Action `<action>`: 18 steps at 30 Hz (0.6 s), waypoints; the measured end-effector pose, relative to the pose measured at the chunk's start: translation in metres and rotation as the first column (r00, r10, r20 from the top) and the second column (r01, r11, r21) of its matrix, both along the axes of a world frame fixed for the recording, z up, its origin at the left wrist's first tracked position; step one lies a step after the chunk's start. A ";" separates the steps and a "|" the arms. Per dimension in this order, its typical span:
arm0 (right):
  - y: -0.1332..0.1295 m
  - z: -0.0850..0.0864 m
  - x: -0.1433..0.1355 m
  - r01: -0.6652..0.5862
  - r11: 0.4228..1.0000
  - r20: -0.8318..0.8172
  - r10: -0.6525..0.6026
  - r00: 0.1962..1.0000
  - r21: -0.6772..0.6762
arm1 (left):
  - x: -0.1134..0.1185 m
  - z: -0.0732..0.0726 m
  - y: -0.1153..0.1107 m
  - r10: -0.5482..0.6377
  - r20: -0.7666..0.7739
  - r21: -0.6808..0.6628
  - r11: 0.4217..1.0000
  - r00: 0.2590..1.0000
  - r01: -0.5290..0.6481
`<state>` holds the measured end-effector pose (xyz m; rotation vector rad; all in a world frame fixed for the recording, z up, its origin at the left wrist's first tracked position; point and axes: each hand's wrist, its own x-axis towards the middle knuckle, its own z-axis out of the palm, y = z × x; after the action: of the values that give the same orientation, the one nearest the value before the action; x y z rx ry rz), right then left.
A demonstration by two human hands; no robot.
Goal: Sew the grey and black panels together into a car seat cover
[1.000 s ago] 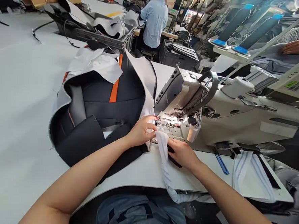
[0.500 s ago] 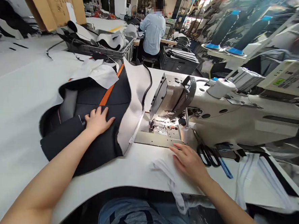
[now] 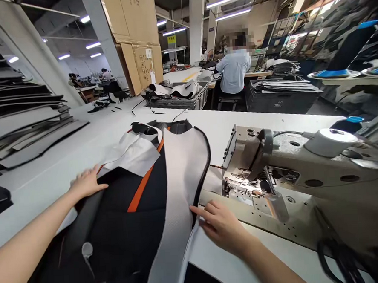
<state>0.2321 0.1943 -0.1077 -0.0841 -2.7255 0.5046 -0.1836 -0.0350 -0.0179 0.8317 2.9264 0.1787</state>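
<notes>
A black fabric piece (image 3: 127, 230) with an orange stripe (image 3: 143, 185) and a wide light grey band (image 3: 180, 159) lies across the white table. My left hand (image 3: 87, 183) rests on its upper left edge, fingers apart. At the band's right edge is my right hand (image 3: 217, 221), its index fingertip touching the dark rim and its other fingers loosely bent. White cloth (image 3: 135, 151) lies on top of the piece, right of my left hand. The sewing machine (image 3: 273, 153), its lamp lit, stands just right of my right hand.
Black-handled scissors (image 3: 340, 260) lie at the lower right. Stacked fabric pieces (image 3: 21, 122) stand at the left. Behind the table are a grey crate (image 3: 186, 102), a cardboard box (image 3: 138, 42), a dark bin (image 3: 279, 97) and a seated person (image 3: 234, 70) facing away.
The view has tilted up and come closer to the fabric. My left hand has moved to the fabric's upper left edge. My right hand has gone from the table to the grey band's edge.
</notes>
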 end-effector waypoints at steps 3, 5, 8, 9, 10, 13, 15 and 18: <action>-0.002 0.005 0.003 0.011 1.000 0.002 -0.011 1.000 -0.029 | -0.024 -0.006 -0.003 0.068 0.063 0.023 0.997 0.996 -0.069; -0.001 0.008 0.004 0.022 0.998 -0.008 -0.023 1.000 -0.050 | -0.025 -0.008 -0.007 0.143 0.068 0.060 0.987 0.987 -0.147; 0.002 0.007 0.006 0.018 0.997 -0.011 -0.019 1.000 -0.069 | -0.013 -0.004 -0.018 0.295 0.086 0.152 0.940 0.952 -0.305; 0.002 0.006 0.007 0.015 0.998 -0.012 -0.015 1.000 -0.067 | -0.008 -0.002 -0.024 0.331 0.119 0.186 0.919 0.936 -0.348; 0.003 0.004 0.008 0.012 0.998 -0.014 -0.013 1.000 -0.059 | -0.002 0.001 -0.030 0.353 0.169 0.215 0.898 0.920 -0.384; 0.005 -0.002 0.009 0.003 1.000 -0.019 -0.004 1.000 -0.027 | 0.013 0.009 -0.054 0.356 0.378 0.252 0.849 0.855 -0.465; 0.007 -0.006 0.008 -0.015 1.000 -0.014 0.015 1.000 -0.011 | 0.021 0.015 -0.071 0.352 0.503 0.233 0.824 0.789 -0.516; 0.009 -0.009 0.007 -0.025 1.000 -0.020 0.025 0.999 0.003 | 0.031 0.019 -0.091 0.384 0.565 0.223 0.781 0.731 -0.583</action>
<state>0.2390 0.2033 -0.1169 -0.0435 -2.7110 0.5055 -0.1529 -0.1257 0.0008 -0.0359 2.5529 0.8969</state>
